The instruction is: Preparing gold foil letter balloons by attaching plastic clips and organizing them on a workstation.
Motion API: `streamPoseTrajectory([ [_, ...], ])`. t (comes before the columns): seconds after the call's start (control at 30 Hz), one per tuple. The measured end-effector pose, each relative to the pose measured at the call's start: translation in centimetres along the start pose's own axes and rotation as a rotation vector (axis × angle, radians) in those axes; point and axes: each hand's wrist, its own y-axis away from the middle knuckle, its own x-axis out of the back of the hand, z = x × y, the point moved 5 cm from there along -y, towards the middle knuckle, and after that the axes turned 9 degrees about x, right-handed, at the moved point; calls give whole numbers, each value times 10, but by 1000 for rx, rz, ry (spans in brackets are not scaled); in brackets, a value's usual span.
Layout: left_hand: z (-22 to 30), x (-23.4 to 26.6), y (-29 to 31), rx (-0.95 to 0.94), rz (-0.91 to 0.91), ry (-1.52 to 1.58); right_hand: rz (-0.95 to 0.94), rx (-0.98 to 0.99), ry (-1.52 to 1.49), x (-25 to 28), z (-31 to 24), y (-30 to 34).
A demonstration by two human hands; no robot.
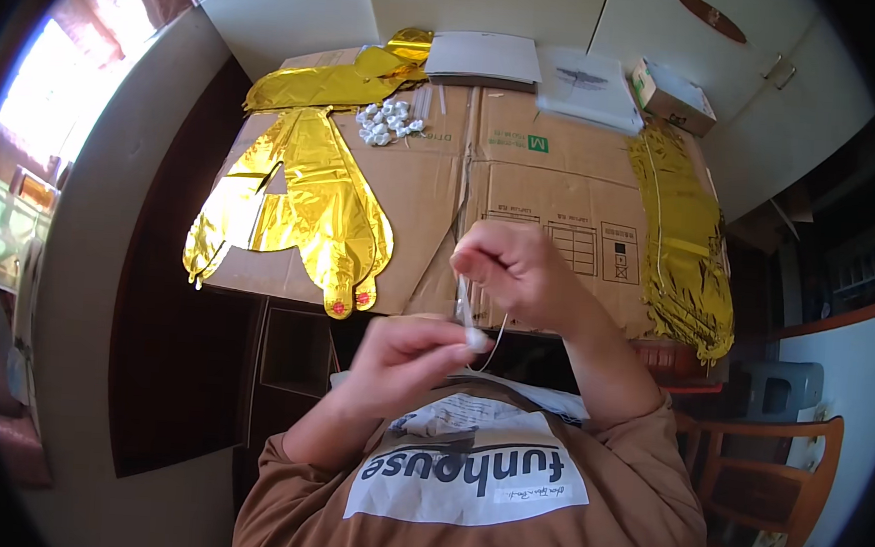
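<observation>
My left hand [407, 364], just in front of the table edge, pinches a small white bundle [475, 340] between thumb and fingertips. Above it and to the right, my right hand [518, 270] is closed, with thumb and fingertips pressed on the top of a thin pale strand [464, 300] that runs down to the bundle. A white string [500, 340] hangs in a loop below my right hand. Whether strand and string are one piece, I cannot tell. Similar small white bundles [385, 122] lie heaped on the cardboard, with clear narrow strips [424, 102] beside them.
Flattened cardboard [422, 202] covers the table. Flat gold foil balloons [312, 191] lie at left, another gold foil piece [339, 82] behind them. Gold foil fringe [674, 248] hangs over the right side. White sheets [483, 56] and a box [674, 95] stand at the back; a wooden chair [766, 474] at right.
</observation>
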Motion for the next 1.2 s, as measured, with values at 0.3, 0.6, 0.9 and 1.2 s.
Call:
streamPoseTrajectory([
  [0.3, -15, 8, -5, 9, 99, 257, -27, -6, 5, -7, 5, 11],
  [0.6, -7, 22, -10, -43, 216, 358, 40, -135, -52, -12, 21, 13],
  [0.9, -10, 20, -16, 23, 99, 446, -30, 51, 27, -10, 7, 12],
  [1.2, -19, 2, -18, 124, -64, 357, 6, 70, -12, 8, 9, -6],
])
